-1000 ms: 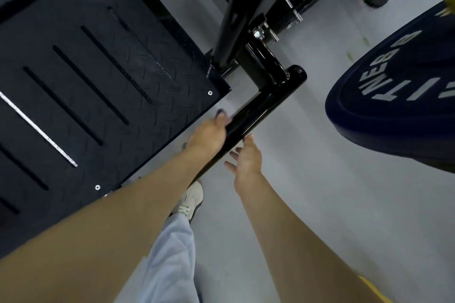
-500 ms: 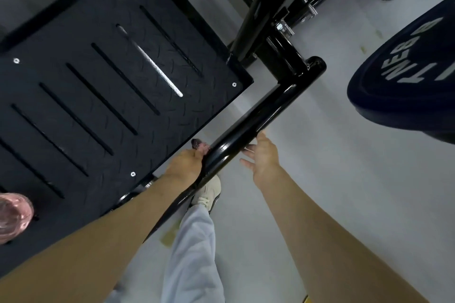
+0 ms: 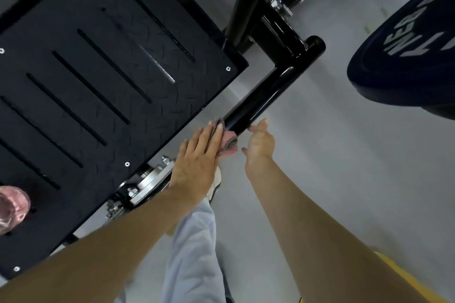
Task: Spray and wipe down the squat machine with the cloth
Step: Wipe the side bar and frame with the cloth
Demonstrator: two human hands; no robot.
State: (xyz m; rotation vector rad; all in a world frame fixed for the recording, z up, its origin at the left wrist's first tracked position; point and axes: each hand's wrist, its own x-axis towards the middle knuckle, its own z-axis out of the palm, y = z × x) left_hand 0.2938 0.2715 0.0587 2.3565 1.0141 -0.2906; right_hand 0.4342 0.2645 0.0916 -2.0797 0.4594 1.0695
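Grey floor point(image 3: 357, 179), L hand point(image 3: 197, 165) fingers straight pressing cloth point(image 3: 227, 142) on bar point(image 3: 266, 96), R hand point(image 3: 259, 145) fingers loose by bar

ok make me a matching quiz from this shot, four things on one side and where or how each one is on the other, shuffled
1 cloth
2 weight plate
3 footplate
4 right hand

a upper right, white lettering
b left, black with slots
c open, beside the black tube
d under the left hand, against the tube

Pairs: 1-d, 2-a, 3-b, 4-c
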